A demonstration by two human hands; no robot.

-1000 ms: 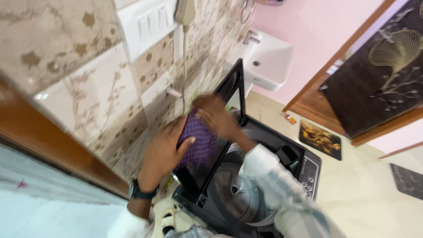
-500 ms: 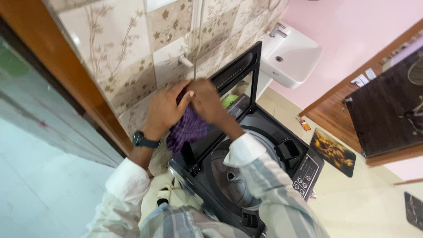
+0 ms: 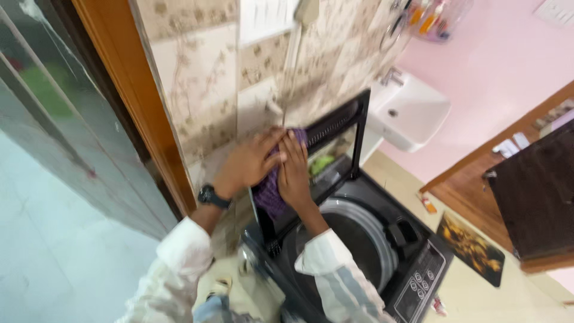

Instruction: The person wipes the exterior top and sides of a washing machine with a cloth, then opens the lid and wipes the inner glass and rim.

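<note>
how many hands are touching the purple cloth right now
2. The left hand presses the purple cloth from the left; the right hand lies on it from the right, above the washing machine.

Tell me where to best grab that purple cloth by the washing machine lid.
Grip the loose lower part of the purple cloth, hanging free below the left hand and right hand. Come from the open drum side; the raised lid and wall probably block the far side.
</note>
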